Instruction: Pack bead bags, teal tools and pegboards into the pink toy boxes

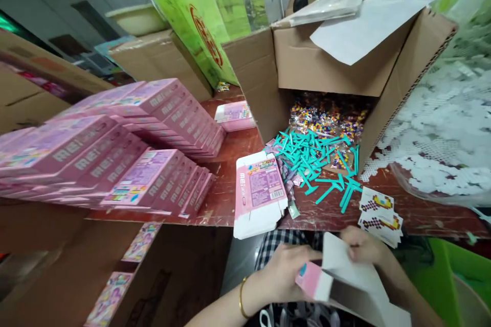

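Over my lap, a pink carton (310, 278) is held open, its white inner side and flaps facing up. My left hand (286, 268), with a gold bangle on the wrist, is closed around its left end. At the upper right, my right hand (362, 245) has its fingers curled on a raised white flap; part of that hand is hidden behind the flap. Just beyond, flattened pink cartons (263, 189) lie stacked at the table edge. Printed picture cards (379, 214) lie near my right hand.
Turquoise plastic sticks (307, 153) lie heaped before an open cardboard box (326, 61) holding bags of colourful small pieces (326, 120). Stacked pink boxes (164, 179) fill the left of the red table (218, 194). White material in clear plastic (441, 153) and a green bin (448, 281) are at right.
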A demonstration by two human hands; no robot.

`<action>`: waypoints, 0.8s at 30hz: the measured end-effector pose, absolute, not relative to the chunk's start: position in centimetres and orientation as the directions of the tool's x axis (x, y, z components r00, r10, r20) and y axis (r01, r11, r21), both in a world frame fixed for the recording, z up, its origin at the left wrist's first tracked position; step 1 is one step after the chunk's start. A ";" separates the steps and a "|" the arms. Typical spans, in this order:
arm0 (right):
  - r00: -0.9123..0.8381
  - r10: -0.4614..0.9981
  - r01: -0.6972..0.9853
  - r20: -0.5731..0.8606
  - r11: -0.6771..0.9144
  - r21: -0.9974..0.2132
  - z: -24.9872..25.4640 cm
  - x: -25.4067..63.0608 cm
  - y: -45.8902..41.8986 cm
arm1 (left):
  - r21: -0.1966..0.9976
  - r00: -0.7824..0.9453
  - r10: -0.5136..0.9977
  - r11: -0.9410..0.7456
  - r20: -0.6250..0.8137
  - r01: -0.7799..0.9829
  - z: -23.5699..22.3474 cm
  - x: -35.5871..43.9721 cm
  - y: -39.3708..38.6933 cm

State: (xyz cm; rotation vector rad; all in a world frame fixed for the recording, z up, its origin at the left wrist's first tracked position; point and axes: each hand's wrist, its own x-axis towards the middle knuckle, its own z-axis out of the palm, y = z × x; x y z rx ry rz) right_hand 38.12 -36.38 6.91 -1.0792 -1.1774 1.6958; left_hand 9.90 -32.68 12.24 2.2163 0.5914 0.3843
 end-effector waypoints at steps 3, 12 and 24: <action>-0.249 0.964 0.024 -0.090 -0.087 -0.996 7.2 35.2 -30.0 | 0.927 0.628 0.778 -0.213 -0.030 0.309 9.2 9.6 -33.4; -0.248 0.953 0.919 0.173 0.288 -0.268 2.0 29.0 -19.8 | 0.969 0.324 0.919 0.179 -0.226 0.169 5.5 7.9 -36.6; -0.282 0.947 0.940 0.154 0.304 -0.153 2.5 29.7 -20.0 | 0.976 0.330 0.925 0.135 -0.187 0.173 5.4 8.3 -36.0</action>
